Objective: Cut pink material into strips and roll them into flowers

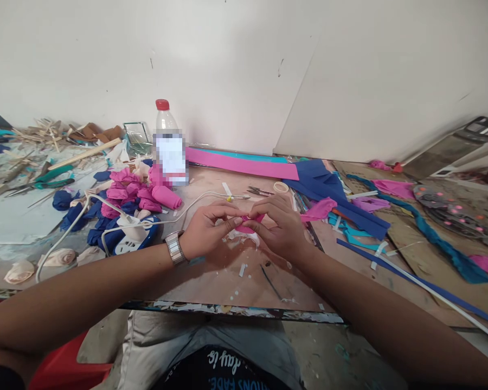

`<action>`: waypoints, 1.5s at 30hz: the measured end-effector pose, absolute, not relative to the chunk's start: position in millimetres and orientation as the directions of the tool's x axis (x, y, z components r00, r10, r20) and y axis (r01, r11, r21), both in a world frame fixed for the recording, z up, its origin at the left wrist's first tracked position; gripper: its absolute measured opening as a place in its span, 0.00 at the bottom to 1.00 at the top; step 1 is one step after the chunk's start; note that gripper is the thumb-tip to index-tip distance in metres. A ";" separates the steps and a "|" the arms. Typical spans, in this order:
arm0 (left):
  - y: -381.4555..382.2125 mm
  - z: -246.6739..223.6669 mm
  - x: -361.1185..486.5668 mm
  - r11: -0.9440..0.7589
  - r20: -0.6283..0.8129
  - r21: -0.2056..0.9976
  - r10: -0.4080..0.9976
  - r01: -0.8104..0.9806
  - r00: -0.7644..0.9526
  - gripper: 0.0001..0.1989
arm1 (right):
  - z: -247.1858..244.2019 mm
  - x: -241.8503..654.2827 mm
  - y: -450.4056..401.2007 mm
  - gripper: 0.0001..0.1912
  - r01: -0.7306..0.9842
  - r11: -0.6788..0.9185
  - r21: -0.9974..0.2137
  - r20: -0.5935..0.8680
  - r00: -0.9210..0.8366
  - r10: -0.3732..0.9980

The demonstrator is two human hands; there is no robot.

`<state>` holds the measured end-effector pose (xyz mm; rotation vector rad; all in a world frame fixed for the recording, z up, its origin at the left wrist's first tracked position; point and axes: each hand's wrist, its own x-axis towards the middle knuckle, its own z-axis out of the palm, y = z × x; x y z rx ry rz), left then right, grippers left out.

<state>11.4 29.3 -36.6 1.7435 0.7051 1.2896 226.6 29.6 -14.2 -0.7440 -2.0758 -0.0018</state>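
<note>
Over the middle of the table, my left hand [211, 227] and my right hand [282, 225] come together fingertip to fingertip. Both pinch a small, gathered piece of pink cloth [246, 229], partly covered by my fingers. Another stretch of pink cloth [321, 209] shows to the right, behind my right hand; whether it is the same piece I cannot tell. A metal-banded watch [174, 247] is on my left wrist. Just beyond my fingers lie a yellow-collared tool tip [232, 198] on a white cord and a pair of tweezers or small scissors [261, 191].
Rolled pink cloth flowers [124, 189] and blue ones are heaped at left beside a power strip [132, 241] with a plugged-in white adapter. A red-capped bottle [162, 116] stands behind a phone [171, 157]. Blue cloth [321, 181] and a tape roll [280, 187] lie right of centre.
</note>
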 end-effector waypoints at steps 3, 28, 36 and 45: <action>28.5 -35.5 11.0 -0.512 0.493 0.858 0.808 -0.028 0.322 0.08 | -15.1 227.4 30.6 0.11 0.505 0.820 -0.270 0.761 -0.409 0.503; 23.1 -36.0 5.9 -0.638 0.560 0.769 0.642 -0.041 0.524 0.23 | -16.9 229.1 31.1 0.12 0.493 0.825 -0.276 0.792 -0.370 0.486; 20.7 -35.2 10.6 -0.656 0.578 0.754 0.632 -0.041 0.517 0.23 | -17.2 227.7 30.8 0.11 0.487 0.831 -0.270 0.844 -0.296 0.447; 18.0 -28.0 11.2 -0.632 0.587 0.767 0.760 0.108 0.278 0.07 | -16.7 227.7 29.5 0.13 0.481 0.836 -0.264 0.824 -0.338 0.455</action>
